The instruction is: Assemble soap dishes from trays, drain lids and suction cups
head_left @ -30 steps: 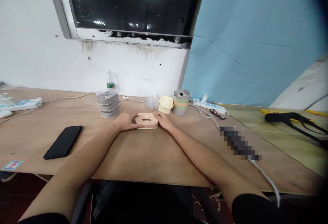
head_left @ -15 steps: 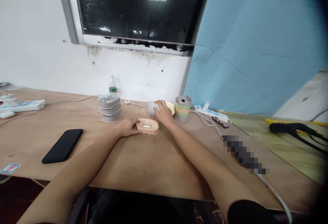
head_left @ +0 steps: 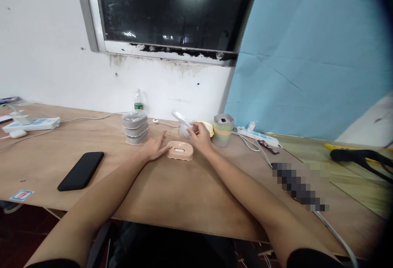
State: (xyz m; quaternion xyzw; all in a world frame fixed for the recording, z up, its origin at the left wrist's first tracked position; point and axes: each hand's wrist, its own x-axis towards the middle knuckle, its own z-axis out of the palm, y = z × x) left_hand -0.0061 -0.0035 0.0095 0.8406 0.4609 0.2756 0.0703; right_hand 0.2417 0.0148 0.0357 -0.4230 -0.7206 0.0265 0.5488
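Note:
My right hand [head_left: 201,138] is closed on a clear plastic lid [head_left: 180,118], which is tilted up over a small translucent container [head_left: 184,131]. Whether the two are joined I cannot tell. Behind that hand, a pale yellow piece [head_left: 210,127] is partly hidden. My left hand [head_left: 153,147] has its fingers spread, its thumb at the left end of a pink oval box [head_left: 183,156] with a slot in its top. Left of the clear container rises a stack of grey oval boxes [head_left: 135,129]. To the right stand nested coloured cups [head_left: 223,133].
A black phone [head_left: 81,170] lies at the left. Power strips [head_left: 37,124] with white cables are on both sides, the right one [head_left: 260,137] by the wall. A plastic bottle [head_left: 138,100] stands at the back. A pixelated dark object [head_left: 297,186] lies at the right.
My left hand has let go of the pink box and spread its fingers. The clear lid has tipped up in my right hand. The whole view has shifted slightly.

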